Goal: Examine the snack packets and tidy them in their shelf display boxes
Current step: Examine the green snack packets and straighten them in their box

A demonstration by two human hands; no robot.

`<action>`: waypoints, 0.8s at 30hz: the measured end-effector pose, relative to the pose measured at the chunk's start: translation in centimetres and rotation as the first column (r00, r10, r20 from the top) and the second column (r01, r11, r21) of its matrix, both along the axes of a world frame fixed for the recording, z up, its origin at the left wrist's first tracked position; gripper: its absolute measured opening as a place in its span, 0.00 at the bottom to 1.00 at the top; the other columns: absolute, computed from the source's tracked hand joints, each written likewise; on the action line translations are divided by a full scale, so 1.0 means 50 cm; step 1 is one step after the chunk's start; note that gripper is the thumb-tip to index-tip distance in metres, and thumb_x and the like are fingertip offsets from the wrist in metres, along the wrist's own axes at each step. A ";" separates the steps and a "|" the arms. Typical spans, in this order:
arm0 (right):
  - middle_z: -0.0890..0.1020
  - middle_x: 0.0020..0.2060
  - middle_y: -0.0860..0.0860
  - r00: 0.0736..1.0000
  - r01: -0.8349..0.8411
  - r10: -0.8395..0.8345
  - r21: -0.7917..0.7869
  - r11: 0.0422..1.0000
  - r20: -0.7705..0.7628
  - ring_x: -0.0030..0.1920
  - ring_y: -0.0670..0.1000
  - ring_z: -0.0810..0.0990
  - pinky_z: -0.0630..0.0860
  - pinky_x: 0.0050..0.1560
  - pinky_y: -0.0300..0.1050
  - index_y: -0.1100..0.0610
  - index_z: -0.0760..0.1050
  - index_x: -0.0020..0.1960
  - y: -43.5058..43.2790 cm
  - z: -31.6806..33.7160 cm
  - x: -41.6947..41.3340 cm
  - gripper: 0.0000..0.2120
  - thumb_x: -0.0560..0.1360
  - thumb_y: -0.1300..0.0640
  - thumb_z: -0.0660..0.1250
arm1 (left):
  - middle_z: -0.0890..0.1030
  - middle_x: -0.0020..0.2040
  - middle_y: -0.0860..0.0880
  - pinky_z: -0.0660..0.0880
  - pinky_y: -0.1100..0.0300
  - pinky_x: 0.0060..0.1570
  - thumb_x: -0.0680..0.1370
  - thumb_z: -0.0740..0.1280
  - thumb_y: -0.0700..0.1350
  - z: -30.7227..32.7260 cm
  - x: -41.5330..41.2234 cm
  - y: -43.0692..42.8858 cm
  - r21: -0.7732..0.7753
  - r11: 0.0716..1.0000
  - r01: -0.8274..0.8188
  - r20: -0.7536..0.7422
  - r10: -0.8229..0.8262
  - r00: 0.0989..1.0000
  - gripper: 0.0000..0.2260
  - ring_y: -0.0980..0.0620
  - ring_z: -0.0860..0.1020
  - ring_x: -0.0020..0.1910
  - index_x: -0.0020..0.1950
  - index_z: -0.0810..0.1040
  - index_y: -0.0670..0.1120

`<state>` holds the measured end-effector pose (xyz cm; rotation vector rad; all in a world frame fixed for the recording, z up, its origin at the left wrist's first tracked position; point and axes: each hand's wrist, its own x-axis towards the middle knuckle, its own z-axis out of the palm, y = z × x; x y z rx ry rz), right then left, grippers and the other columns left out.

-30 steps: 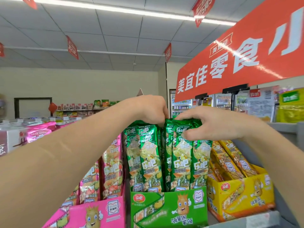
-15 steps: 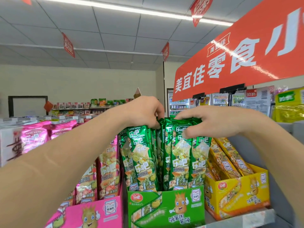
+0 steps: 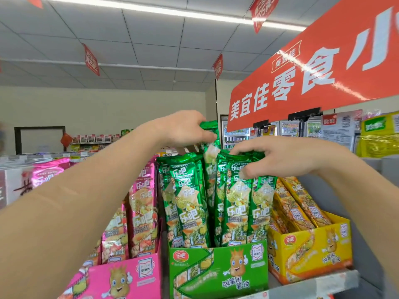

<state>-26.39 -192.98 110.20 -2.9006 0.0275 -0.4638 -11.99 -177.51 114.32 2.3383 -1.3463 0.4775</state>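
Note:
Tall green snack packets stand upright in a green display box on the shelf. My left hand pinches the top of one green packet and holds it raised above the others in the middle of the box. My right hand grips the tops of the right-hand group of green packets, thumb in front and fingers over the back. The lifted packet's lower part is hidden behind its neighbours.
A pink display box with pink packets stands to the left, a yellow box with leaning yellow packets to the right. A large red sign hangs above on the right. The shelf edge runs below.
My left hand has risen and pulled one green packet up out of the row. My right hand still holds the right-hand group of packets.

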 end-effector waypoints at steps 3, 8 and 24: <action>0.63 0.74 0.38 1.000 -0.002 0.002 -0.010 1.000 -0.001 0.69 0.40 0.62 0.58 0.61 0.37 0.38 0.67 0.70 -0.001 0.000 0.003 0.27 0.73 0.44 0.68 | 0.83 0.40 0.45 0.81 0.51 0.36 0.75 0.71 0.53 0.007 -0.012 0.010 -0.289 0.957 0.037 0.081 -0.014 0.997 0.11 0.47 0.82 0.35 0.48 0.80 0.46; 0.66 0.72 0.36 0.993 -0.114 0.114 -0.005 0.994 0.033 0.68 0.38 0.64 0.60 0.64 0.40 0.36 0.69 0.67 -0.007 -0.004 0.009 0.25 0.71 0.38 0.69 | 0.80 0.40 0.50 0.78 0.48 0.40 0.79 0.65 0.52 -0.004 -0.051 0.021 -0.669 0.705 0.235 0.359 0.031 0.933 0.10 0.45 0.79 0.38 0.54 0.77 0.47; 0.78 0.46 0.31 0.477 -0.263 0.139 -0.010 0.965 0.868 0.44 0.36 0.77 0.73 0.41 0.40 0.41 0.70 0.61 0.020 -0.046 -0.057 0.13 0.78 0.42 0.63 | 0.79 0.44 0.52 0.80 0.54 0.46 0.83 0.59 0.46 -0.063 -0.219 0.077 -0.910 0.021 0.415 0.319 -0.604 0.731 0.09 0.55 0.78 0.45 0.50 0.78 0.48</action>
